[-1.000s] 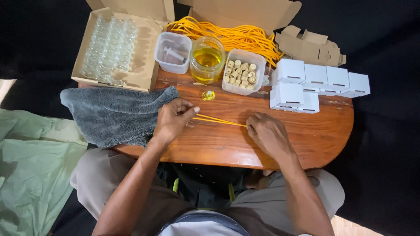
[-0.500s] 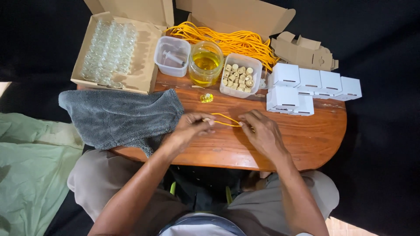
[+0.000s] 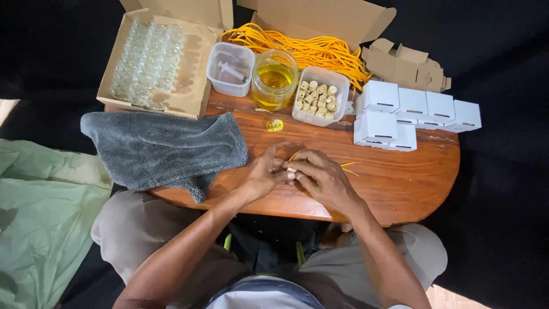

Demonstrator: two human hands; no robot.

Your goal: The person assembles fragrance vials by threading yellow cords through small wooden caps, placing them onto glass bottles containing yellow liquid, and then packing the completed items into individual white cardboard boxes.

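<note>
At the table's far left corner my open cardboard box [image 3: 189, 91] holds rows of small clear glass vials [image 3: 146, 57]. Below it, along the left edge, the grey cloth [image 3: 163, 149] lies spread flat, one corner hanging over the near edge. Next along the far edge comes a clear plastic tub [image 3: 230, 68] with a syringe [image 3: 231, 71] lying in it, then a glass jar [image 3: 275, 79] partly filled with yellow oil, then a second clear tub [image 3: 320, 96] full of small cork stoppers [image 3: 317, 98]. Just in front of the jar a tiny yellow-filled vial [image 3: 275, 125] rests on the bare wood of the table [image 3: 400, 183].

Near the middle of the near edge, my left hand [image 3: 264, 171] and right hand [image 3: 323, 177] meet, fingertips pressed together, pinching a small pale piece and a length of yellow string [image 3: 349, 166] that trails right across the wood.

Behind the tubs a bundle of yellow cords [image 3: 314, 48] spills from another opened carton [image 3: 320, 17]. At the far right corner stand closed little white boxes [image 3: 412, 111], with flat brown cardboard blanks [image 3: 403, 66] behind them.
</note>
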